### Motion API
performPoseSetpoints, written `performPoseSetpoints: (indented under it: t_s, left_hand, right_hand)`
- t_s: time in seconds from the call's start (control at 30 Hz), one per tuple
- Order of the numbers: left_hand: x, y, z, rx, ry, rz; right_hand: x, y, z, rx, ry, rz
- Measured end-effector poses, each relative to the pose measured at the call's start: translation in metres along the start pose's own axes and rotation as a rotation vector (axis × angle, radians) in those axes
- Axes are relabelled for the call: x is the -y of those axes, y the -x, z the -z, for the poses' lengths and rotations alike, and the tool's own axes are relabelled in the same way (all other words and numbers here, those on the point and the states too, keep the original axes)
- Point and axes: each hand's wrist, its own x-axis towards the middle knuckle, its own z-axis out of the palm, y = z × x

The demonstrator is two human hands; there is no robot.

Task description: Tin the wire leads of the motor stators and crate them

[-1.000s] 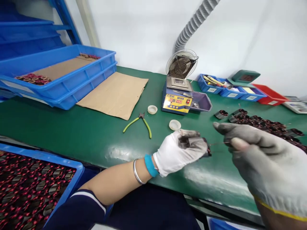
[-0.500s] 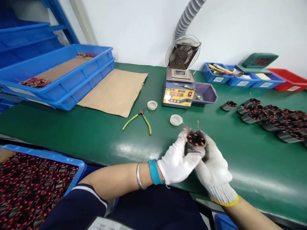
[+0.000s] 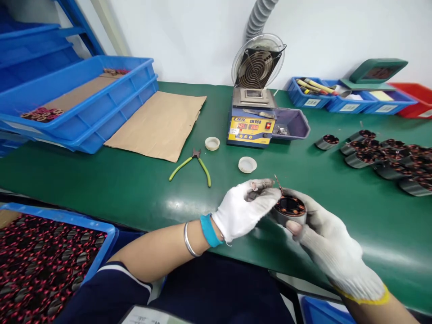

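Observation:
A motor stator (image 3: 290, 215), a steel ring with copper windings inside, is in my right hand (image 3: 324, 238), which wears a white glove with a yellow cuff. The thumb lies on its front wall and the fingers reach around the far right side. A copper wire end (image 3: 278, 183) sticks up from the stator's left rim, and another points right. My left hand (image 3: 248, 207), also gloved, is just left of the stator with bent fingers and a gap between thumb and forefinger. Its thumb tip is at the rim; I cannot tell whether it touches.
Green-handled cutters (image 3: 192, 165) lie left of two white caps (image 3: 247, 164). Behind stands a yellow-fronted solder pot (image 3: 251, 126) with a fan. Several stators (image 3: 393, 157) stand at right, below small bins (image 3: 347, 104). Blue trays (image 3: 128, 96) and cardboard (image 3: 158, 123) are left; a filled tray (image 3: 50, 261) sits lower left.
The stator has moved right and toward me in my right hand. My left hand has let go of the stator's side and drawn slightly left. The camera view has shifted a little.

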Motion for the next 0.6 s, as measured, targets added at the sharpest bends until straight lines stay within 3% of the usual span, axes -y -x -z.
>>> performPoseSetpoints:
  t_s: [0.13,0.3,0.4,0.5,0.6]
  left_hand:
    - [-0.002,-0.01,0.002,-0.037,0.1,0.087]
    - [0.009,-0.014,0.008,-0.063,0.013,0.234]
    - [0.018,-0.009,0.007,0.161,-0.226,0.298]
    - [0.03,-0.001,0.005,0.39,-0.513,0.133]
    - [0.041,0.003,0.004,0.444,-0.725,-0.034]
  right_hand:
    - [0.001,0.006,0.003,0.08,-0.218,-0.072]
    - [-0.005,-0.026,0.023,-0.083,-0.169,-0.137]
    - [-0.01,-0.067,0.03,-0.14,-0.039,-0.16]
    - [-0.013,-0.101,0.025,-0.097,0.028,-0.172]
    - [-0.013,-0.116,0.015,-0.041,0.139,-0.23]
